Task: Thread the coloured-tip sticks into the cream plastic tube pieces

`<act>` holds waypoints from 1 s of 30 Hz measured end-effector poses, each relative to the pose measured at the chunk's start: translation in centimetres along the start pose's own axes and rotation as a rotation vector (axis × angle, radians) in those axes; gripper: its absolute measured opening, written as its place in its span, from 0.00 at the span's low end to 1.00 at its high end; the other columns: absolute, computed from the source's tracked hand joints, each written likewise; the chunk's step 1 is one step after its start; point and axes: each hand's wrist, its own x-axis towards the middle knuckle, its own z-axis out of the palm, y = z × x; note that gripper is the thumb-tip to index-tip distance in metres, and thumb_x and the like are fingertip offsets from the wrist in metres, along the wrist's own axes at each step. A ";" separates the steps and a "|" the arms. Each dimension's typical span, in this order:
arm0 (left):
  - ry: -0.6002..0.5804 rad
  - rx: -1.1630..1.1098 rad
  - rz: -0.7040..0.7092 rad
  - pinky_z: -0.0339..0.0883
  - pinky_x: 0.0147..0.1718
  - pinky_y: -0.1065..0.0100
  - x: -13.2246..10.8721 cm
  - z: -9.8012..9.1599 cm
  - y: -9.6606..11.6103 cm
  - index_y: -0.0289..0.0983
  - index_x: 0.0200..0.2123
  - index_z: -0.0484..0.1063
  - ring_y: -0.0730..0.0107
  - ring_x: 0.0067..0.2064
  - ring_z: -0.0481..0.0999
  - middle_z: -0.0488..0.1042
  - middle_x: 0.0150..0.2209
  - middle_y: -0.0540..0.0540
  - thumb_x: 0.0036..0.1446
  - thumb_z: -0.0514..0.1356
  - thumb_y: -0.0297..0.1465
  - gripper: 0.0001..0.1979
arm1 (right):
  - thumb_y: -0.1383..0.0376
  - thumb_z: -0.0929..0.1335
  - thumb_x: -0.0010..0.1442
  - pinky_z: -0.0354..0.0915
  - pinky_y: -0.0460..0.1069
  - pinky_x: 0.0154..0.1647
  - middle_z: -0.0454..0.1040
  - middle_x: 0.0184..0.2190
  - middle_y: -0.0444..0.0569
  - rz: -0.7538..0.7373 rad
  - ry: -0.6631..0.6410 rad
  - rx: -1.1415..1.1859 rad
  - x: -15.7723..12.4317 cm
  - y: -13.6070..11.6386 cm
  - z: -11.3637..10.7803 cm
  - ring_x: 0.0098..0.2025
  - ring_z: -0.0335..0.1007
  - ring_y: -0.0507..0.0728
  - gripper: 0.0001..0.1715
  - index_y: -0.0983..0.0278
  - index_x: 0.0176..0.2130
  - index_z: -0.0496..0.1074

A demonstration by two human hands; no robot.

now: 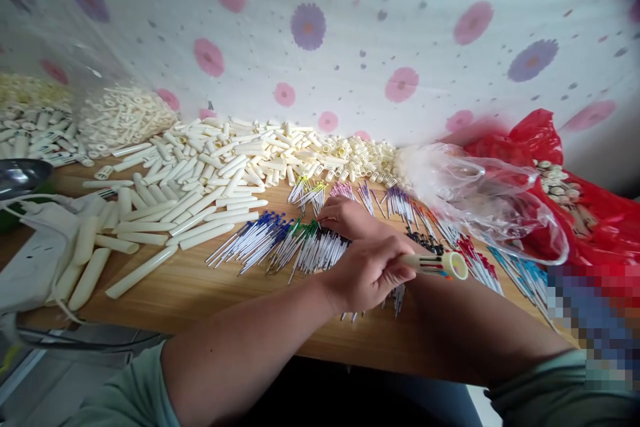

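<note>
My left hand (370, 273) is closed around a cream multicolour pen barrel (425, 263), its wide open end facing right and some coloured parts showing inside. Crossing beyond it, my right hand (347, 217) reaches left over the refills with curled fingers. Its fingertips are at the tops of the green-tipped refills (300, 243); what they hold, if anything, is hidden. Blue-tipped refills (255, 237) lie just left of these. Black-tipped refills (425, 240) and red-tipped refills (477, 260) lie to the right, partly behind my right forearm.
Cream pen tubes (190, 187) are heaped on the left and back of the wooden table (200, 300). Yellow-tipped refills (307, 193) and light-blue-tipped refills (527, 273) lie in bunches. A clear plastic bag (480, 193) and a red bag (615, 227) stand right; a white power strip (37, 267) is left.
</note>
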 end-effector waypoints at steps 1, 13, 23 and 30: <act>0.019 0.008 0.003 0.60 0.28 0.71 0.0 -0.2 0.0 0.37 0.32 0.62 0.74 0.24 0.62 0.65 0.23 0.50 0.63 0.45 0.41 0.15 | 0.69 0.66 0.58 0.61 0.48 0.40 0.73 0.33 0.48 -0.029 -0.030 -0.047 0.7 0.0 0.3 0.37 0.66 0.53 0.10 0.60 0.36 0.77; 0.083 -0.055 -0.084 0.60 0.28 0.68 0.2 -1.2 0.2 0.39 0.32 0.64 0.70 0.25 0.64 0.67 0.24 0.48 0.61 0.49 0.36 0.10 | 0.69 0.63 0.60 0.56 0.48 0.35 0.70 0.29 0.47 -0.239 -0.110 -0.216 2.8 0.1 0.7 0.33 0.58 0.53 0.12 0.63 0.28 0.73; 0.319 -0.073 -0.187 0.56 0.25 0.71 0.3 -1.3 -0.5 0.38 0.25 0.64 0.76 0.23 0.60 0.63 0.21 0.53 0.51 0.63 0.40 0.14 | 0.62 0.65 0.57 0.62 0.47 0.30 0.70 0.26 0.46 0.264 0.274 0.340 -3.6 -0.3 -4.0 0.28 0.65 0.51 0.10 0.66 0.30 0.69; 0.711 -0.226 -0.495 0.55 0.18 0.74 1.2 -2.2 -2.8 0.37 0.30 0.69 0.80 0.18 0.60 0.64 0.19 0.56 0.50 0.64 0.36 0.09 | 0.59 0.66 0.55 0.58 0.44 0.24 0.69 0.22 0.43 0.482 0.425 0.538 -7.9 -2.3 -4.3 0.23 0.60 0.48 0.12 0.66 0.28 0.69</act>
